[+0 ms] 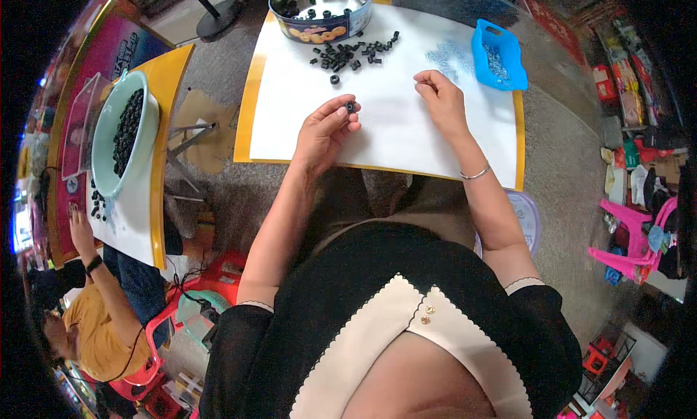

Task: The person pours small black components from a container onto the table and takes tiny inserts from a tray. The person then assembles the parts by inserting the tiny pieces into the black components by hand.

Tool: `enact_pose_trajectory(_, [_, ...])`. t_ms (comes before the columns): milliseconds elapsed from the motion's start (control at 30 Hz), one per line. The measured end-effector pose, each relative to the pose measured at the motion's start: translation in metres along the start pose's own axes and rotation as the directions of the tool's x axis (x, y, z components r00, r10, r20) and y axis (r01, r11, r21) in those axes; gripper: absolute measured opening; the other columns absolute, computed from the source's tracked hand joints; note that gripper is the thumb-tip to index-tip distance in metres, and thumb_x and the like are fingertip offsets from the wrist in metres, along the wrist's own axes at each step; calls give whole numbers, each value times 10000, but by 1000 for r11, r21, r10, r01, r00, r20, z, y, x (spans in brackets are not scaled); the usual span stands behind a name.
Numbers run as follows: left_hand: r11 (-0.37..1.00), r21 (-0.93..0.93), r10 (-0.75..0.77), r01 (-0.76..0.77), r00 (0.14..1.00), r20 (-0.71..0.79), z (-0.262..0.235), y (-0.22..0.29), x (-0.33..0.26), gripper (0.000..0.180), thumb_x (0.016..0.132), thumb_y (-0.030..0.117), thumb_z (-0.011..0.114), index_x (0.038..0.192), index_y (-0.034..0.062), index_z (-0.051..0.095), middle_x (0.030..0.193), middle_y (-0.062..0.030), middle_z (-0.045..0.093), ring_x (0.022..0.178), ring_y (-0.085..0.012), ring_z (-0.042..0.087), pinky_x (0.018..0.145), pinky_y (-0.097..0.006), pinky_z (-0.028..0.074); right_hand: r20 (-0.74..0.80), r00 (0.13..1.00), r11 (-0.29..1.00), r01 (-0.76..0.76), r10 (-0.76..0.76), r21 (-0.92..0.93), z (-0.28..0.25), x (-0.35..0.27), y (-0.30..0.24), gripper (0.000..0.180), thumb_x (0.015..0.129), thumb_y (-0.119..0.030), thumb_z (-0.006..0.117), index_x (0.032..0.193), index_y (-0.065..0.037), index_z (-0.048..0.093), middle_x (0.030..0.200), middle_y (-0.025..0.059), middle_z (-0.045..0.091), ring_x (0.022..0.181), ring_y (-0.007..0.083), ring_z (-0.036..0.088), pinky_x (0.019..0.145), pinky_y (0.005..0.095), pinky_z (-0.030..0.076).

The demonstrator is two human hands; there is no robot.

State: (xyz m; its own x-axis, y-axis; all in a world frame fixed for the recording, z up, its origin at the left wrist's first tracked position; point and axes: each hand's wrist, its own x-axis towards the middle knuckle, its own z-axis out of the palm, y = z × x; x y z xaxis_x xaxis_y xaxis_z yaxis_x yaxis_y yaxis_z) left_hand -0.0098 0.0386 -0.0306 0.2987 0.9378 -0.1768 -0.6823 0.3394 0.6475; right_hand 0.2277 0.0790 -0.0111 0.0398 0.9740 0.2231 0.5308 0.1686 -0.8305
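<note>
Between the thumb and fingers of my left hand [324, 132] is a small black cylindrical part [350, 108], its holed end showing. My right hand [444, 105] hovers over the white tabletop [396, 140] to the right, thumb and forefinger pinched together. Whatever that pinch holds, if anything, is too small to make out. Beyond my left hand lies a loose heap of similar black parts [340, 56], with one part [335, 79] apart from it. Tiny clear bluish pieces [449, 59] are scattered just past my right hand.
A round tin [314, 33] of black parts stands at the far edge. The blue plastic tray [479, 49] at far right contains tiny clear pieces. To the left, another person [109, 325] sits at a second table with a pale green basin [99, 140] of black parts.
</note>
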Motion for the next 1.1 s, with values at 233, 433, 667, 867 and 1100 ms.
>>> enact_pose_trajectory(233, [991, -129, 31, -28, 999, 18, -5, 1, -2, 268, 908, 50, 519, 1163, -34, 520, 1025, -133, 575, 818, -149, 599, 738, -243, 541, -78, 937, 860, 277, -340, -428, 6, -2, 4, 110, 768, -88, 611, 867, -57, 646, 845, 104, 591, 857, 281, 542, 793, 384, 431])
enact_pose_trajectory(433, [950, -292, 129, -115, 991, 29, -16, 20, -8, 283, 909, 66, 525, 1174, -27, 497, 1008, -130, 556, 806, -140, 582, 722, -224, 546, 5, 916, 875, 384, -400, -294, 43, 9, -31, 97, 773, -85, 617, 846, -30, 650, 826, 107, 596, 828, 274, 549, 763, 360, 439])
enact_pose_trajectory(667, [974, -124, 181, -189, 981, -70, -25, 24, -7, 278, 909, 60, 524, 1167, -39, 502, 1005, -131, 564, 799, -144, 583, 714, -240, 542, -11, 916, 871, 376, -400, -316, 81, 38, -32, 83, 764, -123, 621, 820, -69, 650, 845, 107, 589, 865, 290, 543, 779, 400, 438])
enact_pose_trajectory(867, [979, -143, 142, -143, 990, -18, -26, 24, -4, 241, 905, 53, 528, 1126, -42, 541, 974, -133, 581, 784, -149, 597, 694, -253, 555, 90, 925, 864, 378, -370, -332, 87, 43, -28, 96, 771, -90, 611, 850, -37, 622, 841, 105, 576, 856, 276, 544, 762, 364, 444])
enact_pose_trajectory(1100, [981, -129, 139, -143, 989, -43, -24, 25, -4, 238, 903, 46, 526, 1122, -43, 547, 967, -137, 592, 785, -151, 604, 694, -253, 561, 77, 928, 915, 374, -366, -155, 78, 40, -20, 83, 767, -53, 589, 843, -22, 591, 808, 111, 579, 811, 269, 557, 744, 360, 453])
